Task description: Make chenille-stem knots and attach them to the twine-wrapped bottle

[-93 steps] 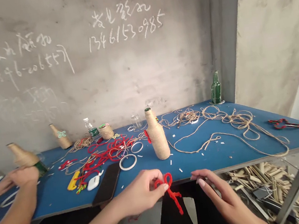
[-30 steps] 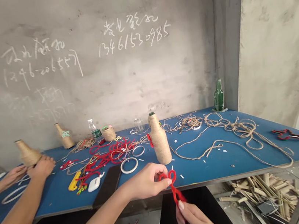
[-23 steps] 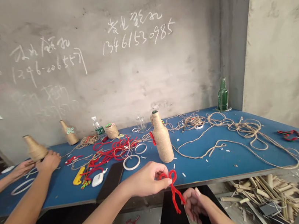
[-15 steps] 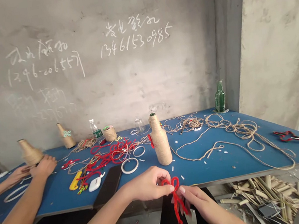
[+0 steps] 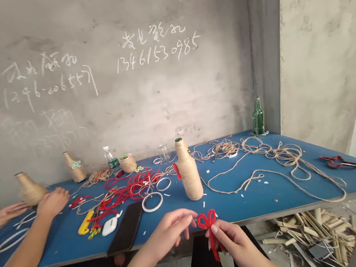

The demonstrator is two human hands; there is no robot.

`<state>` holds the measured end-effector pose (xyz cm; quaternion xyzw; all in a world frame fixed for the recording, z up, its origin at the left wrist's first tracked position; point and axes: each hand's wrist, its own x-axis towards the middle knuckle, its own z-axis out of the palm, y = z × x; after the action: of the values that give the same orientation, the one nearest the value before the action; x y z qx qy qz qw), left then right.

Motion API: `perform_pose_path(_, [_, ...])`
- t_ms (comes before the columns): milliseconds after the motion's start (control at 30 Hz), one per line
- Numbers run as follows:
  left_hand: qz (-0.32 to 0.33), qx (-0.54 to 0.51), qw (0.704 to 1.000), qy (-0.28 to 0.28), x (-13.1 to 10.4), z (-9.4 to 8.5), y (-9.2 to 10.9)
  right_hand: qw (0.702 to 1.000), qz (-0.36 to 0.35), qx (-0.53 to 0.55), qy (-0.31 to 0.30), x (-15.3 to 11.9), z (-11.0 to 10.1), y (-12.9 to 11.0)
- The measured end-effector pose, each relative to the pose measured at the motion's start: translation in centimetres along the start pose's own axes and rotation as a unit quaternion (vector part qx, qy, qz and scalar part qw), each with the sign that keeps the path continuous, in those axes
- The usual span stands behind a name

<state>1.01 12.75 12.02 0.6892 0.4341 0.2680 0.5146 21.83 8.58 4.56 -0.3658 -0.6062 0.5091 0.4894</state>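
A red cord bow (image 5: pixel 206 220) with two loops and hanging tails is pinched between the thumb and fingers of my right hand (image 5: pixel 235 244), just off the table's front edge. My left hand (image 5: pixel 172 231) is beside it on the left, fingers apart and holding nothing, the fingertips close to the loops. Behind my hands a twine-wrapped bottle (image 5: pixel 190 173) stands upright on the blue table (image 5: pixel 241 204). A red decoration (image 5: pixel 177 171) is on that bottle's left side.
At left, a co-worker's hands (image 5: pixel 53 204) are at a tilted wrapped bottle (image 5: pixel 30 188). Red cords (image 5: pixel 129 185), white rings (image 5: pixel 152 202), a black phone (image 5: pixel 126 227) and a yellow cutter (image 5: pixel 86 222) lie left; loose twine (image 5: pixel 287 153), a green bottle (image 5: pixel 257 118) and scissors (image 5: pixel 341 162) right.
My left hand has let go of the red bow and drawn a little left. My right hand now holds the bow alone, its loops upright. The view has shifted slightly.
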Motion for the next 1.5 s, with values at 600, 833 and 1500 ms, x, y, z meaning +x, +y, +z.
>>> perform_pose_path(600, [0.032,-0.131,0.983,0.123,0.4,6.6,-4.5,0.997,-0.006,0.074,0.032,0.6,-0.3,0.0])
perform_pose_path(833, [0.054,-0.152,0.984,0.070,-0.1,6.7,-4.3,0.996,-0.007,0.077,0.039,0.4,-0.2,0.0])
perform_pose_path(1500, [0.040,-0.463,0.830,0.308,1.1,11.5,-3.8,0.936,0.078,0.299,0.168,-0.5,3.1,0.0])
